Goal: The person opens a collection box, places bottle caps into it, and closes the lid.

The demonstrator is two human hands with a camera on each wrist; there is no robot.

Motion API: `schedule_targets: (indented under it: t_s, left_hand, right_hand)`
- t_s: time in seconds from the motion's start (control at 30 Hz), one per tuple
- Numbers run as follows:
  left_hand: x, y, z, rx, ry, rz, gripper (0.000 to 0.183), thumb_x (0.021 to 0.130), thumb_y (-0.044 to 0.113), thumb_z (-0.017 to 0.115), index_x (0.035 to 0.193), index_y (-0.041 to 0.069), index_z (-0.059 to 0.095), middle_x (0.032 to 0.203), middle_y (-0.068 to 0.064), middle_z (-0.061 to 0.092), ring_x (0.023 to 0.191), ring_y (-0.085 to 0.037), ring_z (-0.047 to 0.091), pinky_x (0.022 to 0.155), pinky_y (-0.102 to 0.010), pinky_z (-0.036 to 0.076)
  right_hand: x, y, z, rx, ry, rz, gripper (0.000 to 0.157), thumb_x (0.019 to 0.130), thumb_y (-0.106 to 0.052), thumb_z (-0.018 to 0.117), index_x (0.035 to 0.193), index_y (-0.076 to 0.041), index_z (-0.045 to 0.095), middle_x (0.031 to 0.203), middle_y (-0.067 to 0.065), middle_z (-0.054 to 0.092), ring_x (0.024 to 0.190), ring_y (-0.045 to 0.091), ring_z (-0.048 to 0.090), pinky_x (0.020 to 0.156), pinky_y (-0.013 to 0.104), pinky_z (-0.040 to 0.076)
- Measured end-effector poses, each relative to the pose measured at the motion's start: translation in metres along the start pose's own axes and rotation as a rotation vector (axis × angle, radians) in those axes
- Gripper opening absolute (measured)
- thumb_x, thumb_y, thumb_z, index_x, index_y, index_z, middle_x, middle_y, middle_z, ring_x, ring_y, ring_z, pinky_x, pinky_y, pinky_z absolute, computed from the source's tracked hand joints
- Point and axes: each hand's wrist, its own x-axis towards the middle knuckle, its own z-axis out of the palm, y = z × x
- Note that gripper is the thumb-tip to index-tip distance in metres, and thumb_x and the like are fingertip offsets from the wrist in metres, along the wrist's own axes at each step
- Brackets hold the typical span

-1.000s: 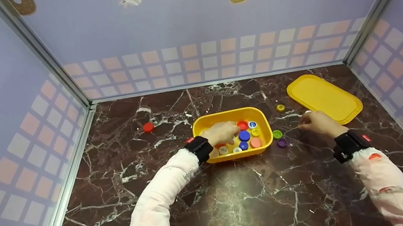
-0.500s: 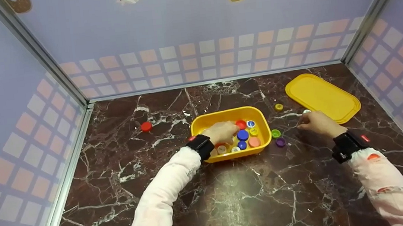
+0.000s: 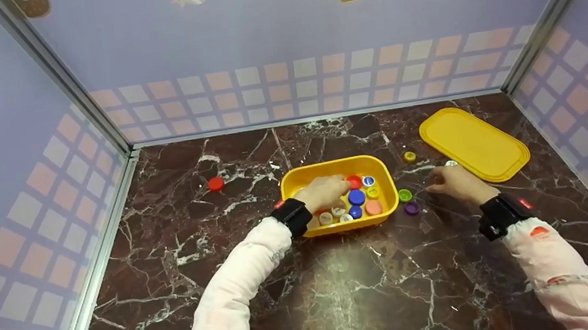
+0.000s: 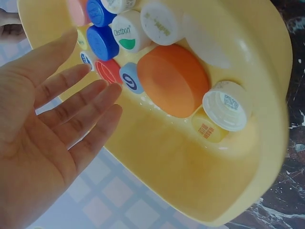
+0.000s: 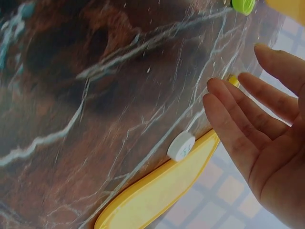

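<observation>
My left hand (image 3: 325, 192) is inside a yellow plastic box (image 3: 327, 165) that holds several bottle caps. In the left wrist view its fingers are loosely extended over the caps, holding nothing. Nearby lie a blue cap (image 4: 102, 43), a red cap (image 4: 108, 71), a white Cestbon cap (image 4: 127, 31) and a large orange cap (image 4: 173, 81). Above the table, right of the box, is my right hand (image 3: 457, 183), relaxed with nothing between its fingers. A white cap (image 5: 181, 146) lies near its fingertips, beside the edge of a yellow lid (image 3: 475, 143).
Between the box and my right hand sit a green cap (image 3: 405, 195) and a purple cap (image 3: 411, 208). A small yellow cap (image 3: 409, 156) lies farther back, and a red bottle cap (image 3: 215, 184) left of the box. Panel walls (image 3: 301, 27) enclose the marbled table (image 3: 351, 290).
My right hand has shifted slightly left, leaving more of the white cap beside the lid in sight. The left hand stays in the box, almost unmoved.
</observation>
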Motion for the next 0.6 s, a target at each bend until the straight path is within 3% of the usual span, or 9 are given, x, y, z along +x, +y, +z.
schedule_targets:
  t_s: [0.2,0.43,0.6]
  left_hand:
    - [-0.005,0.002,0.001,0.007,0.033,-0.006,0.017,0.080,0.020,0.069,0.090,0.009,0.061,0.092,-0.004,0.051,0.080,-0.017,0.052,0.066,-0.030,0.045]
    - [-0.013,0.001,0.002,-0.005,0.055,0.030,0.019,0.080,0.019,0.068,0.092,0.007,0.061,0.089,-0.004,0.050,0.079,-0.018,0.051,0.065,-0.029,0.044]
    - [-0.017,-0.002,0.000,-0.005,0.064,0.009,0.021,0.081,0.019,0.067,0.096,0.005,0.061,0.091,-0.005,0.050,0.081,-0.019,0.052,0.067,-0.030,0.044]
  right_hand:
    - [0.007,-0.011,0.007,0.016,-0.025,0.028,0.041,0.080,-0.018,0.068,0.105,0.011,0.054,0.088,0.021,0.060,0.076,0.032,0.059,0.065,0.043,0.048]
    - [0.016,-0.023,0.016,0.015,-0.043,0.007,0.037,0.078,-0.017,0.070,0.101,0.009,0.058,0.079,0.012,0.057,0.067,0.023,0.054,0.060,0.038,0.046]
    - [0.023,-0.030,0.023,0.032,-0.063,0.006,0.034,0.077,-0.016,0.070,0.099,0.007,0.060,0.072,0.006,0.057,0.060,0.018,0.053,0.054,0.034,0.045]
